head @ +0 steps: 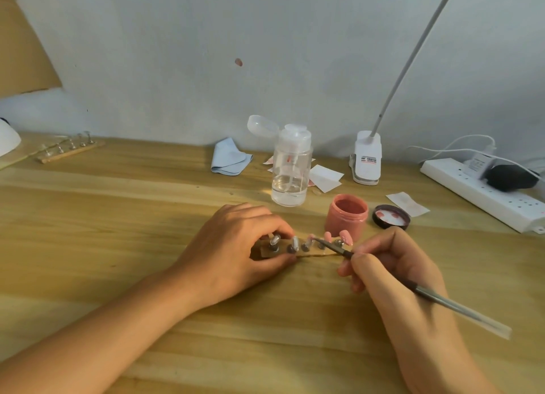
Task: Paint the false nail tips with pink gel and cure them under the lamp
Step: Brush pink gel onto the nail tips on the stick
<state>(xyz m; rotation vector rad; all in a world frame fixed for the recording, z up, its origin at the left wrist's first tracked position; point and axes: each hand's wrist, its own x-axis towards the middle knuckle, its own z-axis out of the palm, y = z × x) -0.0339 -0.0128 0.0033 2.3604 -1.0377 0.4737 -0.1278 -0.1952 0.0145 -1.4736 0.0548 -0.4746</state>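
My left hand point(236, 247) pinches the left end of the nail strip point(315, 252), near-centre on the bench point(118, 216), long axis left-right. My right hand point(395, 272) grips one brush point(442, 302), bristles pointing far-left. I count perhaps six nail tips point(345, 236), two of them pink.

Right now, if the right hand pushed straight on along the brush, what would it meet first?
Likely the middle false nail tip on the wooden strip: the brush in the right hand points up-left at it. Past that, the left hand; depth is unclear.
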